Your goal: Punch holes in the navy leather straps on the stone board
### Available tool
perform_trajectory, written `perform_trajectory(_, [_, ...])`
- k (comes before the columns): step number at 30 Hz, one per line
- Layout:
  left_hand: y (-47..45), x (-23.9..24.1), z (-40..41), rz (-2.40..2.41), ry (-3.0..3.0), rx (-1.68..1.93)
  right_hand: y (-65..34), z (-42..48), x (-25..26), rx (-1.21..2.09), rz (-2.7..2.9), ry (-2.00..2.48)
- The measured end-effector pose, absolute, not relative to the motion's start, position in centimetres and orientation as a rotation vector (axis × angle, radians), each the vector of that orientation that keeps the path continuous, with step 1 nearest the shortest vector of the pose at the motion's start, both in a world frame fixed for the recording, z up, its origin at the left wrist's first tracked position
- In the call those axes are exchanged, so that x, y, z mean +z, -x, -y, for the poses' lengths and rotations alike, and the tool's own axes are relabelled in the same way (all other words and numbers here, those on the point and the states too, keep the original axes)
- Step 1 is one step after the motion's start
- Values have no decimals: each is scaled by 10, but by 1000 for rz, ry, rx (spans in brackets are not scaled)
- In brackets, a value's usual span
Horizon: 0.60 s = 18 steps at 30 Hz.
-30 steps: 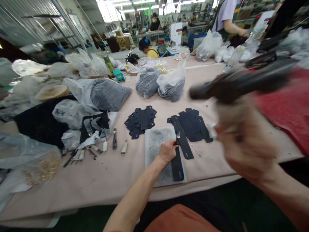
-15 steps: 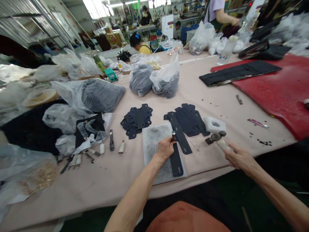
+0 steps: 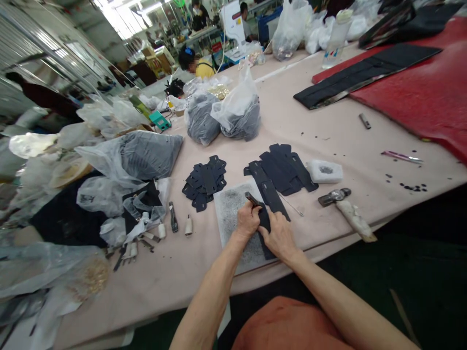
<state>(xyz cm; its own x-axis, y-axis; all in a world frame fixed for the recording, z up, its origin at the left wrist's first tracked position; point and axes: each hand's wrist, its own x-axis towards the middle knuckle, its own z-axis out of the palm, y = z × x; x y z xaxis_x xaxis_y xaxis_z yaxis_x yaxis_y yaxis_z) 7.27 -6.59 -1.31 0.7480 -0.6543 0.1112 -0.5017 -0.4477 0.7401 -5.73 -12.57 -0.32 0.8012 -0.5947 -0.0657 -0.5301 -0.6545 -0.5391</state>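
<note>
left hand (image 3: 248, 221) fingers clamped on punch (image 3: 253, 199) | right hand (image 3: 279, 236) fingers flat on strap (image 3: 265, 219) | hammer (image 3: 346, 211) near table edge

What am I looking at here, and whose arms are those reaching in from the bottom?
There is no machine. The picture comes from a camera worn on a person's head, looking down at their own bare arms. The left hand grips a small metal punch, tilted. The right hand presses on a dark strip lying on a grey pad. On the table lie more dark cut pieces, a hammer set down apart from the hands, a small white block, and plastic bags of parts. Other people work farther back.
</note>
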Motion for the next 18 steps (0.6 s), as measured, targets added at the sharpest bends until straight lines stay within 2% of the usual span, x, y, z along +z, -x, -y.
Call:
perform_trajectory(8, [-86, 10, 76, 321, -2020, -216, 55, 129, -4, -176, -843, 2347])
perform_trajectory(12, [-79, 19, 62, 336, -2024, -194, 54, 125, -6, -318, -840, 2300])
perform_trajectory(18, [-67, 5, 51, 428, -1998, -303, 52, 131, 1, -247, -881, 2272])
